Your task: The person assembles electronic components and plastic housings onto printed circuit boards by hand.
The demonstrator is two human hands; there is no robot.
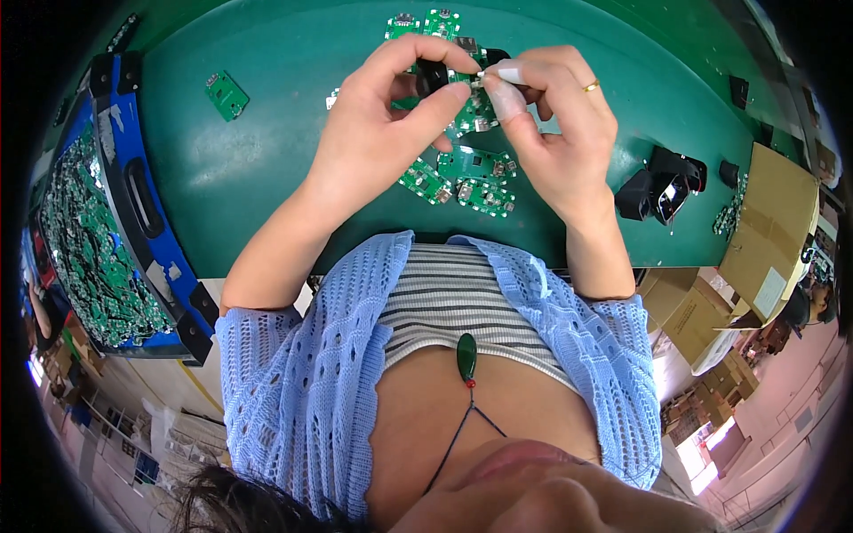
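Observation:
My left hand (382,111) is curled above the green table, its thumb and index finger closed at a small part. A black plastic housing (433,75) shows in its grasp, mostly behind the fingers. My right hand (562,111), with whitish covers on its thumb and index finger and a ring, pinches at the same spot. What its fingertips hold is too small to make out. Just below the fingertips is a green circuit board (481,114); whether it is held or lying there I cannot tell. Nearer me lie more circuit boards (478,163), some overlapping.
A blue crate (147,200) packed with circuit boards stands at the left. One loose board (227,95) lies between it and my left hand. Several black plastic housings (665,185) are piled at the right, beside an open cardboard box (764,233). Further boards (442,22) lie at the far side.

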